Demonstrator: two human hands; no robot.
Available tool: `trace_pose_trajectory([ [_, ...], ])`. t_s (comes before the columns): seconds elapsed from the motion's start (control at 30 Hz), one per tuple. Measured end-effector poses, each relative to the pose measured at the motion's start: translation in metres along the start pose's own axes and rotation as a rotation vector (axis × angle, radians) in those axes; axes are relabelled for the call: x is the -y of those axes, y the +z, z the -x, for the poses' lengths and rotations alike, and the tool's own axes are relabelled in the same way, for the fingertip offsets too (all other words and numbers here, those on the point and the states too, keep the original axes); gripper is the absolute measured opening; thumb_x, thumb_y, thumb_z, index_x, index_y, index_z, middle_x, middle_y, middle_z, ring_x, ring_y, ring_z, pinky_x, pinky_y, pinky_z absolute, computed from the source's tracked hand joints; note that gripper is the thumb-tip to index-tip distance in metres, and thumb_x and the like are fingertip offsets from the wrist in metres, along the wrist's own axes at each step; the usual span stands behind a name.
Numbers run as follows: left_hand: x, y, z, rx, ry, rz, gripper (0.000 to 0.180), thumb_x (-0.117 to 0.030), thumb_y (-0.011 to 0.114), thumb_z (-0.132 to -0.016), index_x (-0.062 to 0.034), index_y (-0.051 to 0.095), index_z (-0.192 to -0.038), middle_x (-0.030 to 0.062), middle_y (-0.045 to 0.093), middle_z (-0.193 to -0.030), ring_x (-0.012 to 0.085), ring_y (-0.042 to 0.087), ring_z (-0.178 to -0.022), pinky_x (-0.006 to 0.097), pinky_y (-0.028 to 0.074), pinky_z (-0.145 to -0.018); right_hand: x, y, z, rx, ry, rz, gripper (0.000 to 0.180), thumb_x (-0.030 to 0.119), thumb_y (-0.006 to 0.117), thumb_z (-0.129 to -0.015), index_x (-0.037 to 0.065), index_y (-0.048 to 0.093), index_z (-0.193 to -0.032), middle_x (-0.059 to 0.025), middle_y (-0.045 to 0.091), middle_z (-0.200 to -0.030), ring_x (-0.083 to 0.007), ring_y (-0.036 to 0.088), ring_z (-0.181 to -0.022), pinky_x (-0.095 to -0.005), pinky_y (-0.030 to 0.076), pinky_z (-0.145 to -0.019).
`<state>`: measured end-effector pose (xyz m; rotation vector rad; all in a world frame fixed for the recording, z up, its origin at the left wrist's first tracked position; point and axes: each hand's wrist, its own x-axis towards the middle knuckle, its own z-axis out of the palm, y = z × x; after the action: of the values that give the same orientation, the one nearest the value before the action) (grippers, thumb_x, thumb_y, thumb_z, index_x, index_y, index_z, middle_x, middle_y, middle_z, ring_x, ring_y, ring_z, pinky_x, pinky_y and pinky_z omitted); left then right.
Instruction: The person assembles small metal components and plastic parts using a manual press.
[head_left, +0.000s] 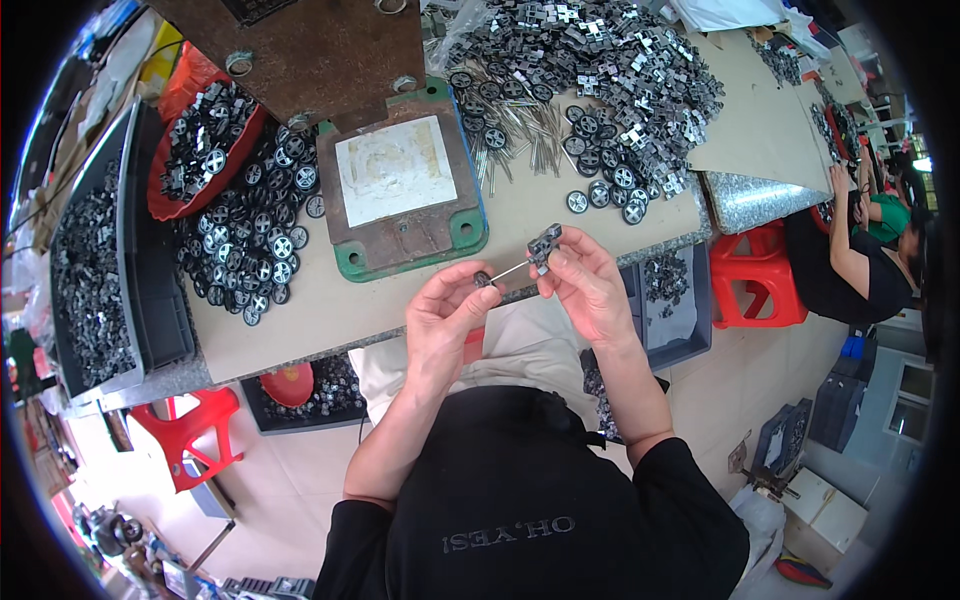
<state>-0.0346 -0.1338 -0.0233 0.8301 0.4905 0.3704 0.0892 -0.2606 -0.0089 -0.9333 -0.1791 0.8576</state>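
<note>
While the left hand (440, 318) pinches a small black wheel (482, 279) between the thumb and the fingers, the right hand (588, 285) grasps a dark grey block-shaped part (543, 248) by its lower side. A thin metal rod (511, 270) spans from the wheel to this part, so the three pieces make one line between both hands, just at the front edge of the desk (325, 335). Whether the rod's end sits fully inside the part, I cannot tell. Beyond the hands there is a green-rimmed metal base (358, 262), which carries a whitish plate (395, 172). On the left of this base lies a heap of wheels (245, 240) with silver spokes, and next to it stands a red basin (170, 203), filled with small parts. On the right side, loose metal rods (525, 140) lie beside a large pile of grey parts (620, 85), with several more wheels (622, 178) near its lower edge.
</note>
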Motion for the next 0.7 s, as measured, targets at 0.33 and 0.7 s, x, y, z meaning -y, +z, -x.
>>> trace_pose_trajectory([
  [0.33, -0.005, 0.007, 0.006, -0.05, 0.226, -0.28, 0.029, 0.003, 0.065, -0.078, 0.0018, 0.058, -0.106, 0.0077, 0.063, -0.092, 0.0153, 0.062, -0.086, 0.025, 0.05, -0.075, 0.0, 0.011, 0.009, -0.09, -0.229, 0.498, 0.03, 0.003, 0.058, -0.084, -0.004, 0.053, -0.114, -0.0079, 0.061, -0.091, -0.0104, 0.054, -0.074, -0.0231, 0.044, -0.062],
  [0.7, -0.006, -0.004, 0.003, -0.054, 0.049, -0.115, 0.033, 0.002, 0.065, -0.077, 0.0027, 0.058, -0.109, 0.011, 0.064, -0.093, 0.0177, 0.063, -0.082, 0.027, 0.052, -0.075, -0.01, 0.006, 0.014, 0.044, -0.159, 0.352, 0.031, 0.001, 0.056, -0.085, -0.003, 0.053, -0.116, -0.002, 0.059, -0.087, -0.005, 0.048, -0.07, -0.0189, 0.04, -0.061],
])
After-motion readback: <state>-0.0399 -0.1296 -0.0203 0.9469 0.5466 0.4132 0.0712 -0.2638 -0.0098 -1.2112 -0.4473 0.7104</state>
